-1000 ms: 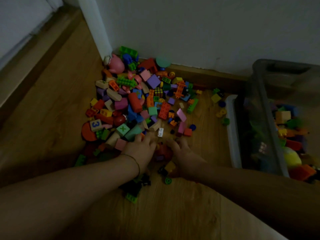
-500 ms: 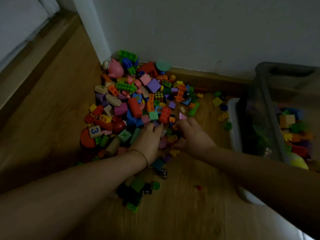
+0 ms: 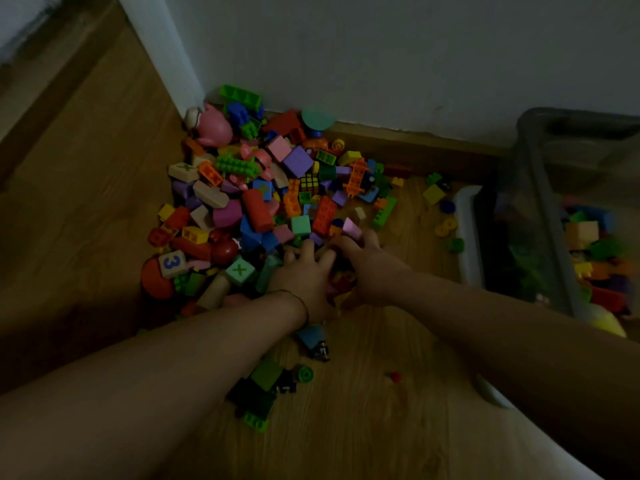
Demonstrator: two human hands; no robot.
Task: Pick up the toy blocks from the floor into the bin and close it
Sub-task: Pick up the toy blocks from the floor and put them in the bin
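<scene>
The toy blocks [image 3: 263, 206] lie in a big coloured heap on the wooden floor [image 3: 86, 202], in the middle of the frame, against the white wall [image 3: 381, 57]. Both hands are at the lower edge of the heap, close together. The left hand [image 3: 304, 275] lies on the blocks with the fingers spread, so its grip is released. The right hand [image 3: 369, 268] has its fingers bent down into the blocks beside a pink block [image 3: 352, 227]; whether its grip holds something I cannot tell. The bin [image 3: 512, 237] stands at the right edge, with some blocks inside it.
</scene>
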